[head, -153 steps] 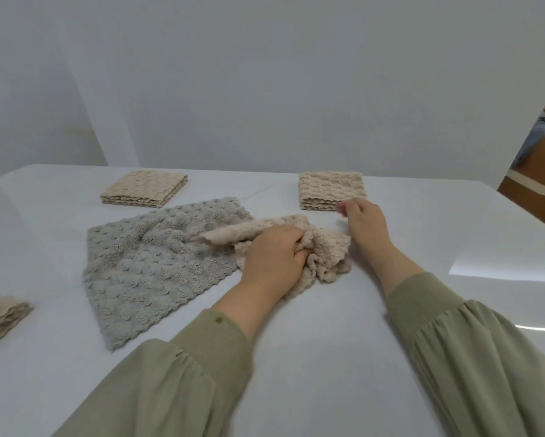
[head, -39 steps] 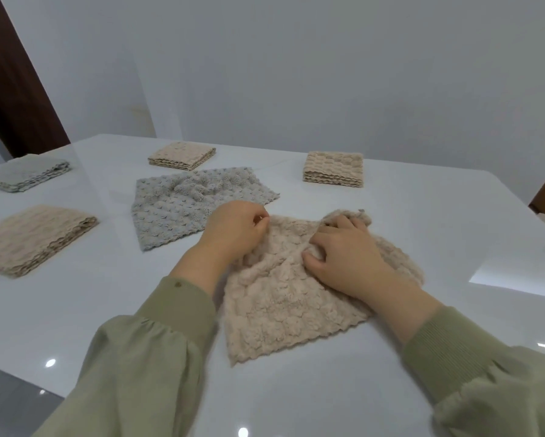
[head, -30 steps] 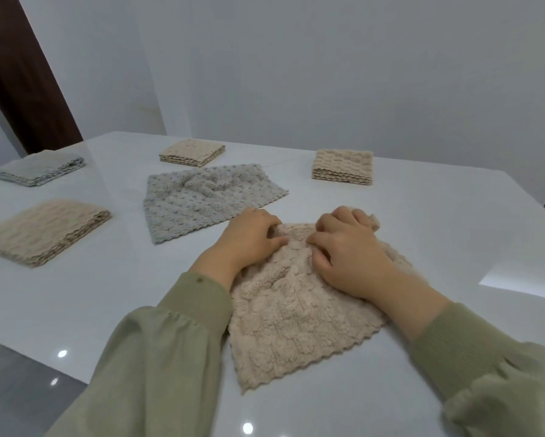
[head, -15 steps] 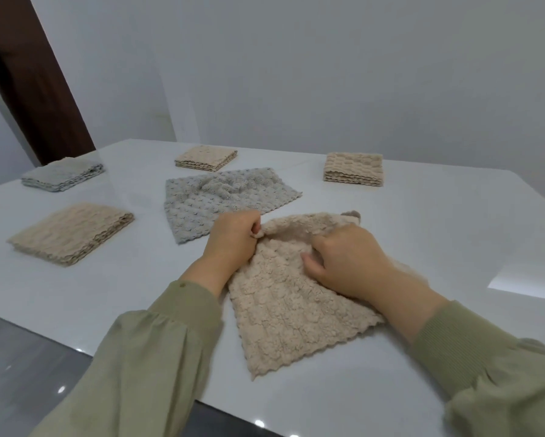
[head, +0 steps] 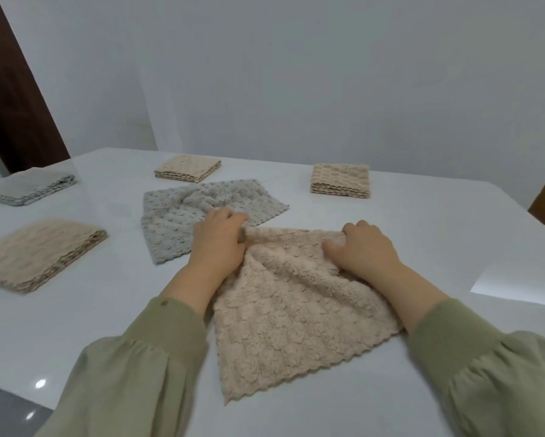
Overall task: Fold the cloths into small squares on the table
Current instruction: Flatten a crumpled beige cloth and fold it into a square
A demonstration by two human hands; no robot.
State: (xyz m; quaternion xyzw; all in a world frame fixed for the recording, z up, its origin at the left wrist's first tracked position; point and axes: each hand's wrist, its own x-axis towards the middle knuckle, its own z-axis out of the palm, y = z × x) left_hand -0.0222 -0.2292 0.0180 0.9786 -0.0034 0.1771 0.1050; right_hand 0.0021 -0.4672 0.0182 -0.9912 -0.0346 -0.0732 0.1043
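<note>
half a second before, both hands sat close together near the middle of the beige cloth (head: 296, 316). they had since parted to its far corners, and the far edge, bunched before, ran nearly straight between them. five seconds back this cloth was a crumpled heap.

the beige cloth lay open on the white table (head: 438, 234), just in front of the person. it was turned a little, so its near corner pointed to 7 o'clock and its scalloped near edge climbed toward 4 o'clock. bare table lay around it at 6, 8 and 3 o'clock, and the table's right edge was well off at 3 o'clock.

the left hand (head: 217, 244) was at the cloth's 11 o'clock, knuckles up, fingers curled and pinching the far left corner. the right hand (head: 364, 250) was at 1 o'clock, fingers bent over the far right corner and thumb on the pile, grasping it. green sleeves (head: 157, 348) covered both forearms to the wrist.

just past the left hand, the grey cloth (head: 176, 216) lay spread and rumpled at 11 o'clock; whether fingertips touched it could not be told. a near beige pile (head: 37, 253) sat at 9 o'clock and a folded grey pile (head: 28, 187) at 10. a far beige pile (head: 187, 168) sat at 11 and a right beige pile (head: 340, 179) at 1, all well apart.
</note>
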